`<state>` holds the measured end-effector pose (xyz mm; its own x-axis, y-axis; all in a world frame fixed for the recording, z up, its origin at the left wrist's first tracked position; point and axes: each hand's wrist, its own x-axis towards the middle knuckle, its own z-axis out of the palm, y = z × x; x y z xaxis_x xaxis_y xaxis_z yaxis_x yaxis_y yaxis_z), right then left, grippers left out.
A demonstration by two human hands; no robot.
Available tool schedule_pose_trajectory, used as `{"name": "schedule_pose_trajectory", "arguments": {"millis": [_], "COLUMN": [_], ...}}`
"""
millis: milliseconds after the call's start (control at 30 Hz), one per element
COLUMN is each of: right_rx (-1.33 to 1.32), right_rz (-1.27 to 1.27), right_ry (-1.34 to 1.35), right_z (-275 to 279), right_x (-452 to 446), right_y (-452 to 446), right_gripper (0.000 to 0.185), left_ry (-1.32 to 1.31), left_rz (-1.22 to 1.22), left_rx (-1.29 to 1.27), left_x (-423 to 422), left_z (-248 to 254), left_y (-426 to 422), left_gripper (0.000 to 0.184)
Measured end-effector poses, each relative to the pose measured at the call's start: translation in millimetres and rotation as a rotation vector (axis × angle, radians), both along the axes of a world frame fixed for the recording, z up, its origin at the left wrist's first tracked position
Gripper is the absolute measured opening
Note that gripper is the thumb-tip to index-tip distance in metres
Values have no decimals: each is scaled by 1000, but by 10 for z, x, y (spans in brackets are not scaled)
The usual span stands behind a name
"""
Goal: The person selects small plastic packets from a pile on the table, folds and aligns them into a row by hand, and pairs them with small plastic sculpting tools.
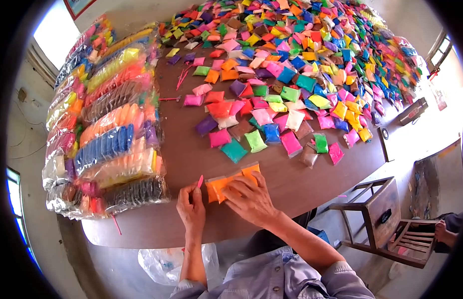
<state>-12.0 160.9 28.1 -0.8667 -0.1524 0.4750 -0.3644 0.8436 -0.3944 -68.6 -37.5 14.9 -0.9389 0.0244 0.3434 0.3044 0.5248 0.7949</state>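
Near the table's front edge, my left hand (pixel 192 205) pinches a small pink plastic strip (pixel 200 181) upright between thumb and fingers. Just right of it is a row of orange packets (pixel 216 187), side by side in clear film. My right hand (pixel 251 198) curls its fingers over these packets from the right, covering their lower middle; its thumb is hidden. Beyond my hands lie a light green packet (pixel 255 141) and a teal packet (pixel 234 150), the nearest of many loose ones.
A large heap of colourful packets (pixel 291 55) covers the back of the brown table (pixel 181 154). Bagged rows of packets (pixel 107 144) are stacked at left. A wooden chair (pixel 386 214) stands at right, with another person's hand (pixel 443 233) beside it. A plastic bag (pixel 164 264) lies below.
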Motion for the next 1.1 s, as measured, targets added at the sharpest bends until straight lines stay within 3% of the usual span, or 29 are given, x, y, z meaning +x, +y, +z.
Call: {"name": "schedule_pose_trajectory", "arguments": {"millis": [333, 600, 867, 1100], "right_rx": [-55, -159, -111, -90], "right_rz": [-70, -72, -67, -86], "right_ry": [159, 69, 93, 93], "right_z": [75, -59, 26, 60], "right_x": [23, 4, -9, 29], "right_y": [-210, -467, -450, -397], "right_gripper": [34, 30, 25, 22], "left_ry": [-73, -107, -10, 96], "left_rz": [9, -34, -168, -88], "left_rx": [146, 204, 50, -4], "left_x": [34, 47, 14, 10], "left_z": [-6, 92, 43, 80], "left_y": [-64, -35, -24, 13], "left_gripper": [11, 11, 5, 2]}}
